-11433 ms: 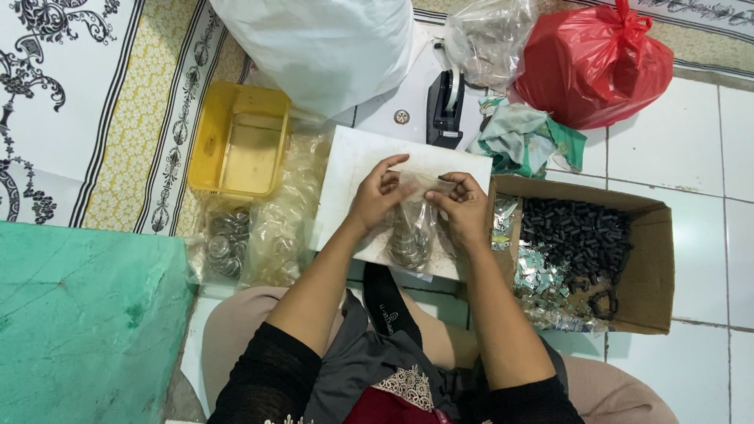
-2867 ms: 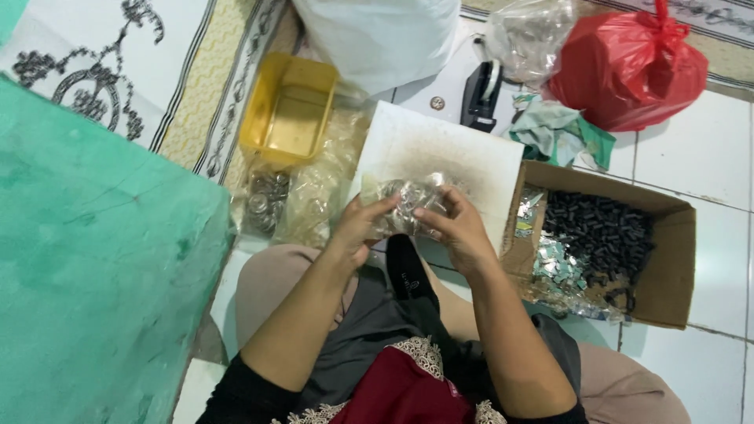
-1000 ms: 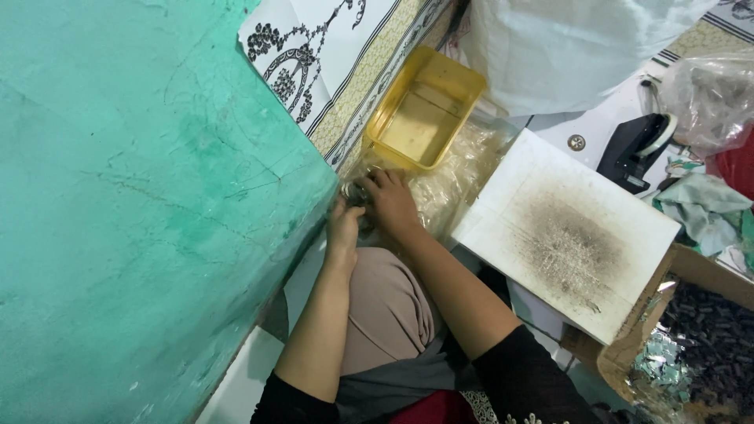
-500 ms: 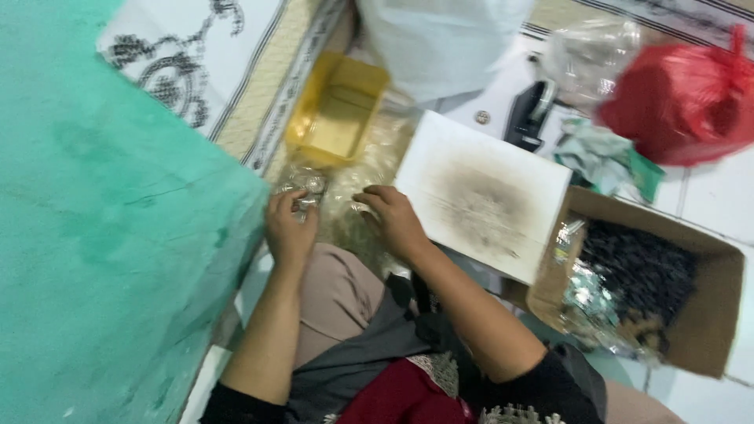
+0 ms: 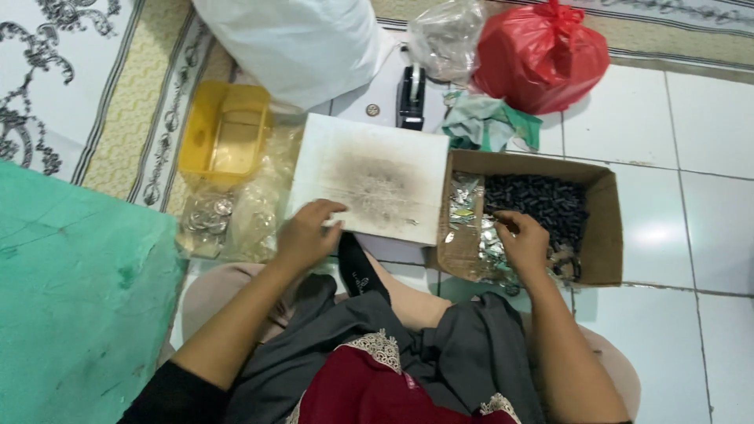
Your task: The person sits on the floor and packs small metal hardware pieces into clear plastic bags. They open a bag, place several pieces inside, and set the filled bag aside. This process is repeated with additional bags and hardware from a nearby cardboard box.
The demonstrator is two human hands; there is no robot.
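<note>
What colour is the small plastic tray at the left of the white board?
The small rectangular plastic tray is yellow, seen best in the head view.

A matt brown cardboard box (image 5: 601, 228) holds small dull black pieces (image 5: 538, 202) and shiny clear plastic packets (image 5: 469, 216), beside a matt white board (image 5: 375, 177) smudged grey, a glossy yellow plastic tray (image 5: 224, 141), a crinkly red plastic bag (image 5: 542, 55) and glossy white floor tiles (image 5: 691, 118).

I see black sleeves (image 5: 169, 396) pushed up past the elbows, leaving both forearms bare. A dark grey garment (image 5: 440, 353) covers the lap, above a maroon top (image 5: 369, 396) edged with cream lace (image 5: 377, 345).
</note>
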